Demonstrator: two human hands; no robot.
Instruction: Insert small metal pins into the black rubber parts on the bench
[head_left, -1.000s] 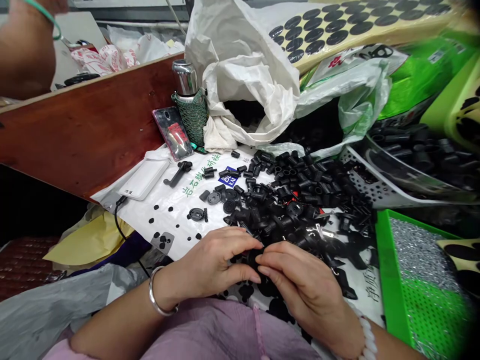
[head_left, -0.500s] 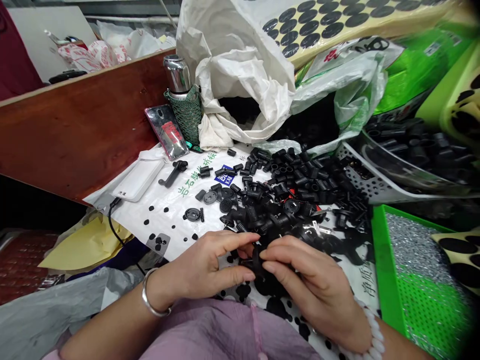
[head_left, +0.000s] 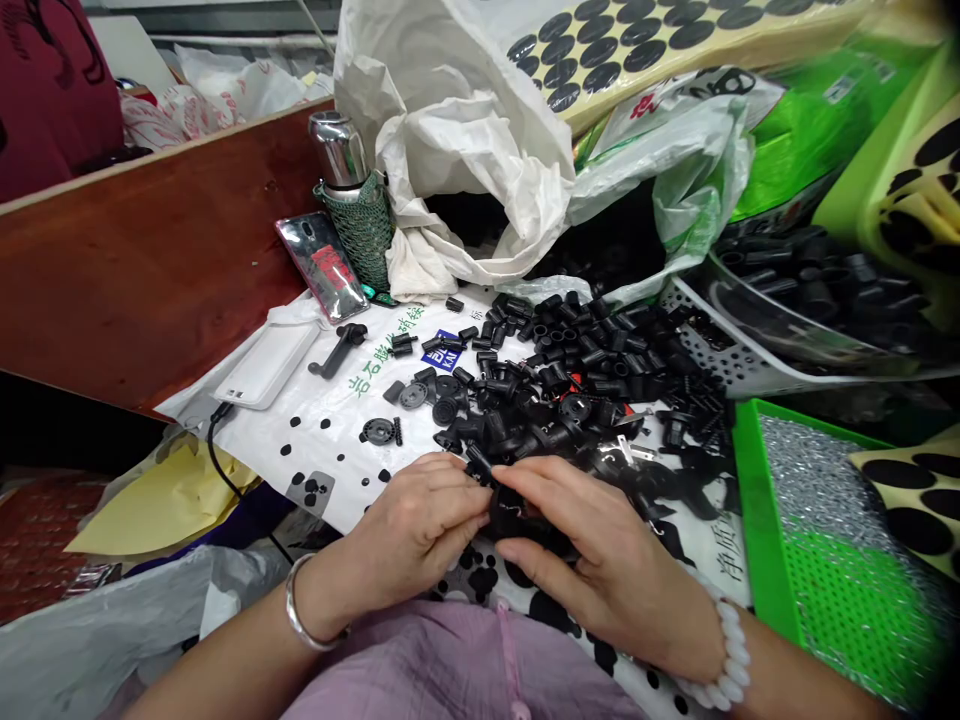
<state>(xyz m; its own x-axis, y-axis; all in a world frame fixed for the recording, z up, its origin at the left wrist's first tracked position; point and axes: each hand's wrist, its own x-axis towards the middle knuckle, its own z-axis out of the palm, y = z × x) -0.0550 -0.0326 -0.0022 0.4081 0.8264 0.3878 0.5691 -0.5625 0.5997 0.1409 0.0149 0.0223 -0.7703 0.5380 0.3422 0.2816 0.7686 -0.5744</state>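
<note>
My left hand [head_left: 424, 520], a silver bangle on its wrist, has its fingers closed on the left side of a dark round plastic part [head_left: 514, 512]. From the other side my right hand [head_left: 600, 545], with a white bead bracelet, curves around the same part. Its index finger lies over the top and its thumb is below. The hands cover much of the part, so its exact kind is unclear. Just beyond them lies a heap of black plastic fittings [head_left: 592, 340]. Grey toothed discs [head_left: 413, 396] and a black crank handle [head_left: 337, 350] lie to the left.
A white power bank [head_left: 266, 362] with a black cable, a phone [head_left: 322, 268] and a steel flask [head_left: 341, 150] stand left. White sacks [head_left: 480, 130] rise behind. A green tray [head_left: 772, 540] of small metal pieces and a clear tub [head_left: 795, 320] of black tubes are right.
My left fingers, earlier spread in a pinch, have folded together against the part. My right thumb has moved down away from its fingertips. The view has shifted slightly.
</note>
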